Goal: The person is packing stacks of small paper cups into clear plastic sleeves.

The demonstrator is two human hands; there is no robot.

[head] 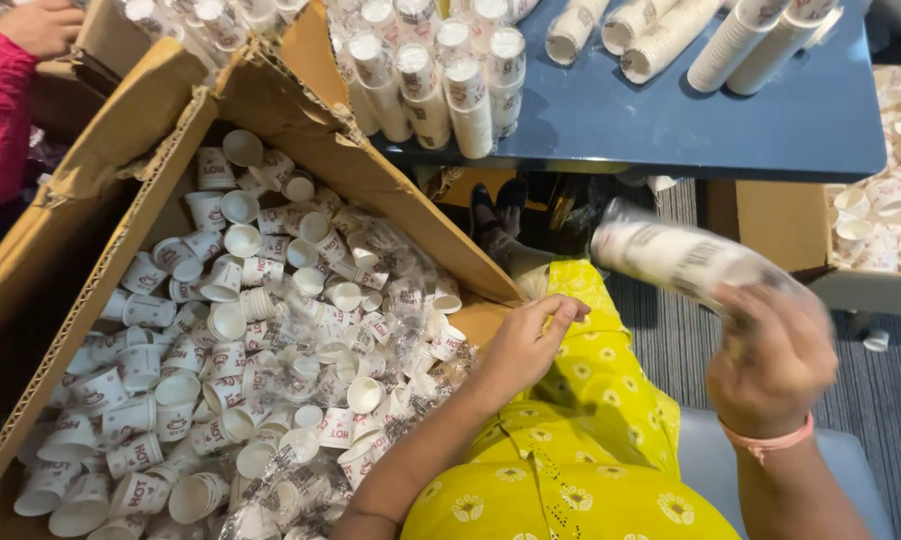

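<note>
Right hand (pixel 770 362) blurred, gripping wrapped cup stack (pixel 675 258).

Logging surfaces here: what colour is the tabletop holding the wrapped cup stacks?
Dark blue tabletop, plain, seen in the head view.

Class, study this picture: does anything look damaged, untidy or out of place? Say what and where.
The cardboard box has a ragged, torn flap edge at top. Inside, loose paper cups lie tumbled among crumpled clear wrappers, unlike the neat stacks on the blue table. One cup lies on the floor.
</note>
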